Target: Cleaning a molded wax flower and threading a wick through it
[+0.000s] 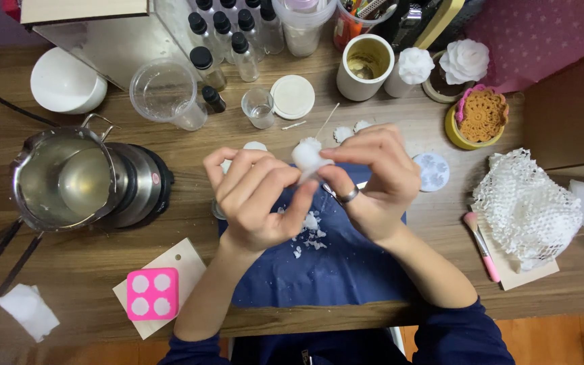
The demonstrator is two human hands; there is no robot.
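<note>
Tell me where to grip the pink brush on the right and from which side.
Grip the pink brush at mid-handle, coming from above. It lies flat beside the white netting, bristle head pointing up-left, so the slim bare handle is the free part; approaching from the left avoids the netting.

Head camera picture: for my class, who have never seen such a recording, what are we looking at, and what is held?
There is no machine: a camera on a person's head looks down at their two bare hands over a wooden table. The left hand and right hand together hold a small white waxy lump; crumbs lie on the blue cloth beneath. Left stands a metal pouring pot, nearer the person a pink mould; at the back small bottles; right a pink brush.
</note>
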